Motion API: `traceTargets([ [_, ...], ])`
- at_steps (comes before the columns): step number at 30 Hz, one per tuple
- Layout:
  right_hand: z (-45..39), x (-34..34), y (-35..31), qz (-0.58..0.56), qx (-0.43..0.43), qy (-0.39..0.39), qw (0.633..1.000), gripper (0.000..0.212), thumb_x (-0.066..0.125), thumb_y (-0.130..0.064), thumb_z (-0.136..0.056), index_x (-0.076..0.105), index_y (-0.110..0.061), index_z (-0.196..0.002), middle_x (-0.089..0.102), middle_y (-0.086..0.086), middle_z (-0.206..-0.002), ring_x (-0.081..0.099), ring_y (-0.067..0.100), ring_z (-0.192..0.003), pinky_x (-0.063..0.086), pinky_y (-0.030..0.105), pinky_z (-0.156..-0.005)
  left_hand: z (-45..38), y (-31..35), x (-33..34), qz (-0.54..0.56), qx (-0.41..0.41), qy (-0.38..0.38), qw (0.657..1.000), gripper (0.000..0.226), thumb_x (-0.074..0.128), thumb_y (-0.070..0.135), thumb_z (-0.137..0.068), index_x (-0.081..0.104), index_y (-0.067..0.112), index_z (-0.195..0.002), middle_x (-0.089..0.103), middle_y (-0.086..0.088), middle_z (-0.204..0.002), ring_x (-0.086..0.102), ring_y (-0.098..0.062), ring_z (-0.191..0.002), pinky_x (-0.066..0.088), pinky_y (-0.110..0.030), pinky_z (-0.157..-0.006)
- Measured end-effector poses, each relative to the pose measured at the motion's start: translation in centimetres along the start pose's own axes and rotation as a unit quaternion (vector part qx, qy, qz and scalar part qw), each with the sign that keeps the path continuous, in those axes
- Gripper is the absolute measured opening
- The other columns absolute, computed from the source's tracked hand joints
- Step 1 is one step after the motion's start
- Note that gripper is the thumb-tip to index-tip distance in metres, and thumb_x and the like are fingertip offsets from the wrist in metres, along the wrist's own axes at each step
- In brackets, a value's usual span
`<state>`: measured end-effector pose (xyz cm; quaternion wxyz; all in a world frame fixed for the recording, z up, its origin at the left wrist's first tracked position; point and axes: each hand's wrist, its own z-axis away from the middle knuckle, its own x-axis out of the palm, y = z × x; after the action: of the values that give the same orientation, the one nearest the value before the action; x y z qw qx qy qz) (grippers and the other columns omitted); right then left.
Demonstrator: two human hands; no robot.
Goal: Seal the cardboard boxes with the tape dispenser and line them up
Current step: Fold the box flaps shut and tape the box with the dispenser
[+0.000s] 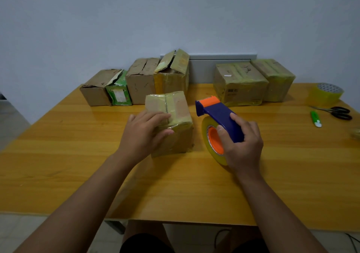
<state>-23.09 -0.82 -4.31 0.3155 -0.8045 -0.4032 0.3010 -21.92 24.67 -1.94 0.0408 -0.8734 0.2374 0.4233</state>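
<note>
Left hand (145, 130) covers the near-left corner of the small taped box (175, 114); right hand (240, 143) hides the near part of the tape dispenser (218, 122); a crumpled object (355, 132) at the right edge is cut off, identity unclear; label print on the green box (118, 94) illegible

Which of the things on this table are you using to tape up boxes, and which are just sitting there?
For the job:
- tape dispenser, held by the right hand
- box in front, the left hand resting on it
- four boxes at back left
- two taped boxes at back right

Just lying about:
- spare tape roll
- scissors
- green cutter
</note>
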Motion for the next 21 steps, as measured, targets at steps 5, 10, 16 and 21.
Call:
traceTargets([
  [5, 0.0, 0.0, -0.1, 0.005, 0.001, -0.003, 1.0, 0.061, 0.061, -0.051, -0.079, 0.062, -0.01, -0.125, 0.055, 0.009, -0.109, 0.05, 0.001, -0.084, 0.041, 0.0, -0.068, -0.1, 1.3, 0.5, -0.026, -0.057, 0.031, 0.998, 0.04, 0.055, 0.055, -0.088, 0.069, 0.022, -0.106, 0.067, 0.005, -0.111, 0.056, -0.016, -0.101, 0.037, -0.035, -0.077],
  [10, 0.0, -0.1, -0.1, 0.001, 0.002, -0.001, 1.0, 0.062, 0.061, -0.052, -0.079, 0.062, -0.01, -0.125, 0.055, 0.009, -0.108, 0.051, -0.001, -0.085, 0.041, 0.0, -0.068, 0.5, 0.7, -0.7, 0.035, -0.075, 0.018, 0.996, 0.042, 0.048, 0.05, -0.091, 0.069, 0.022, -0.116, 0.055, -0.003, -0.125, 0.047, -0.022, -0.11, 0.044, -0.034, -0.084],
  [16, 0.0, 0.0, 0.0, 0.006, 0.003, -0.001, 1.0, 0.062, 0.061, -0.052, -0.078, 0.063, -0.011, -0.125, 0.055, 0.011, -0.108, 0.052, 0.01, -0.086, 0.042, 0.001, -0.068, 1.3, 0.0, 0.5, -0.017, -0.028, 0.075, 0.997, 0.033, 0.054, 0.035, -0.095, 0.07, 0.011, -0.111, 0.065, -0.008, -0.106, 0.056, -0.027, -0.107, 0.046, -0.046, -0.09],
  [21, 0.0, -0.1, -0.1, 0.004, 0.004, 0.002, 1.0, 0.062, 0.06, -0.052, -0.078, 0.062, -0.01, -0.124, 0.055, 0.009, -0.108, 0.052, -0.001, -0.085, 0.04, -0.001, -0.067, 0.5, 2.7, 1.4, -0.051, -0.06, 0.114, 0.99, 0.027, 0.062, 0.038, -0.092, 0.069, 0.013, -0.095, 0.063, -0.004, -0.087, 0.054, -0.022, -0.081, 0.041, -0.034, -0.069],
])
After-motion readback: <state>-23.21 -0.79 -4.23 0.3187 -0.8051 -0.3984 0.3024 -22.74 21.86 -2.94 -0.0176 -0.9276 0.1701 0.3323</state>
